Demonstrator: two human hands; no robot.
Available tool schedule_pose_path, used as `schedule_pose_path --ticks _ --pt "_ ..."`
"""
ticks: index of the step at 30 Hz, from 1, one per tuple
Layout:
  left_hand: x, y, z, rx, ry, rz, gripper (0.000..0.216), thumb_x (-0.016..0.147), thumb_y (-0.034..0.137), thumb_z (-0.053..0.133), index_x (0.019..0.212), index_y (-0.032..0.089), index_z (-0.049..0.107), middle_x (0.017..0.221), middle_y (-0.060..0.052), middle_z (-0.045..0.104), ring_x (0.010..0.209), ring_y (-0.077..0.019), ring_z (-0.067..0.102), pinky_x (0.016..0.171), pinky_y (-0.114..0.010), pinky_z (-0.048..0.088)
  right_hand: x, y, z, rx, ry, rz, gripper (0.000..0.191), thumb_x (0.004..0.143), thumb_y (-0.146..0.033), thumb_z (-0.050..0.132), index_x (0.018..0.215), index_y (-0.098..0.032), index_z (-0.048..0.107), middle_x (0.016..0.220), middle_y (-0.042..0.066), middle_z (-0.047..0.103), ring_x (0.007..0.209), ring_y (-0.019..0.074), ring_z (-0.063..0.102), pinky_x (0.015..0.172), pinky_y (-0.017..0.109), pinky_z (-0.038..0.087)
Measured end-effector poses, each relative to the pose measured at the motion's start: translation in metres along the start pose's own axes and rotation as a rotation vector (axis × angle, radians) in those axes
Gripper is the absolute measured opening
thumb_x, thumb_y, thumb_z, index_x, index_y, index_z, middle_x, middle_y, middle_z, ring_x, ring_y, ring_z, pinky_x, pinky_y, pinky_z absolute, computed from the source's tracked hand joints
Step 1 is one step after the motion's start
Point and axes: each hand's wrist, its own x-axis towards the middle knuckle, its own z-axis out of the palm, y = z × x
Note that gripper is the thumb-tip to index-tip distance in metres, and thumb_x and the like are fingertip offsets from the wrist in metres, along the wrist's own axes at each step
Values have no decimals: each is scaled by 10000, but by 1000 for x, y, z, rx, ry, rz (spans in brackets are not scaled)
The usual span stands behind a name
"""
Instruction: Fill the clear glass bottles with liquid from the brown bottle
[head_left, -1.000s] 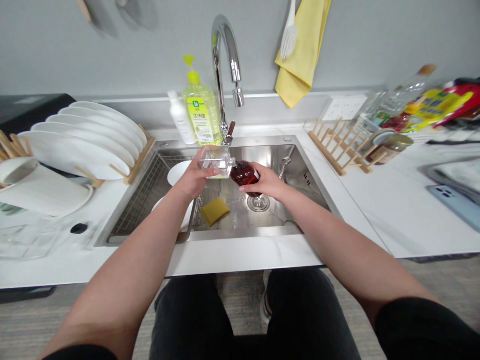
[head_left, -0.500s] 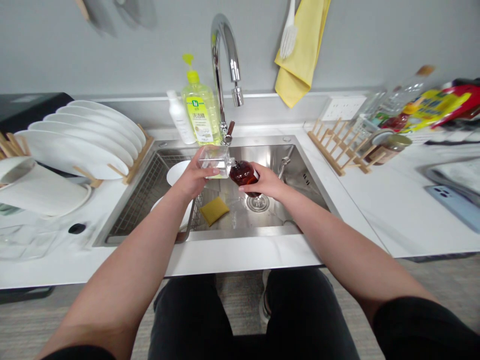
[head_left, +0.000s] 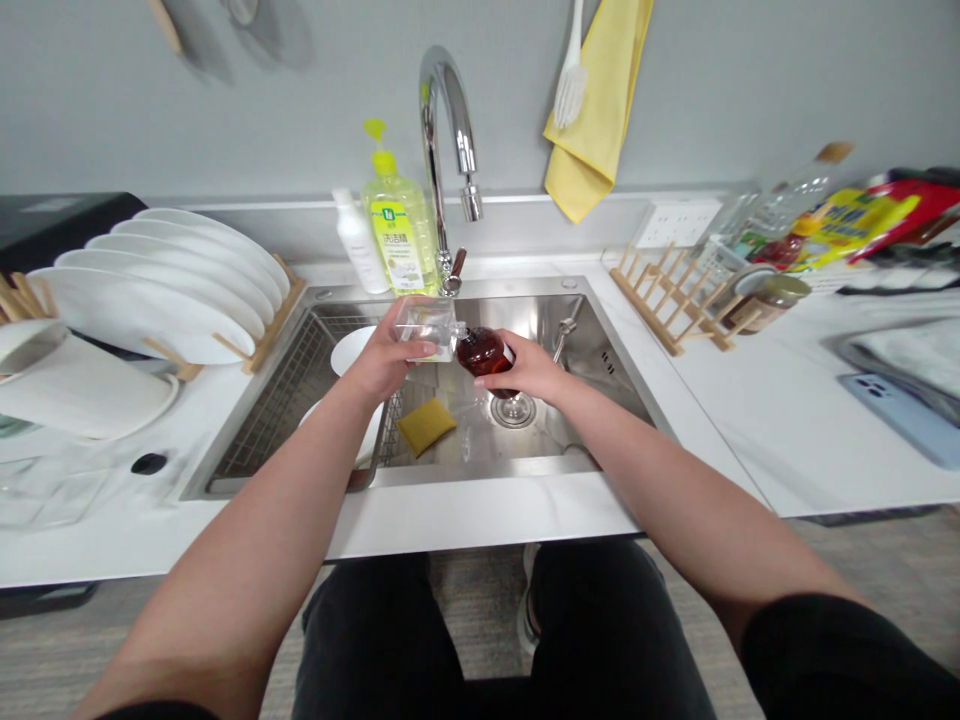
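Over the sink, my left hand is wrapped around a clear bottle that lies on its side with its neck to the right. My right hand grips a dark red-brown bottle, tilted so its neck points left. The two mouths meet or nearly meet; whether they touch I cannot tell. Below the bottles, a yellow sponge lies on the sink floor near the drain. White dishes sit in the wire basket, partly behind my left arm.
The faucet arches behind the sink, beside a yellow-green dish soap bottle and a white bottle. White plates stand in a rack at left. To the right are a wooden rack, a jar and a phone.
The camera view has shifted slightly. Both hands keep hold of their bottles, in nearly the same position mouth to mouth.
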Motion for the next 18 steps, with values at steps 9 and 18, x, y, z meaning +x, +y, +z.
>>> schedule_pose_path --ticks 9,18 --pt "1 -1 -2 11 1 4 777 588 233 1034 1314 289 763 1237 -43 800 1014 -241 767 795 -309 596 0 2 0 -7 3 -5 905 662 -561 1092 1447 -257 760 1319 82 869 1223 377 816 1152 562 625" --pt "1 -1 -3 32 -8 2 782 624 254 1029 1355 295 755 1249 -45 816 1061 -263 785 832 -326 622 0 0 -1 -36 2 -12 894 663 -555 1091 1435 -245 765 1303 84 874 1203 372 816 1144 556 626"
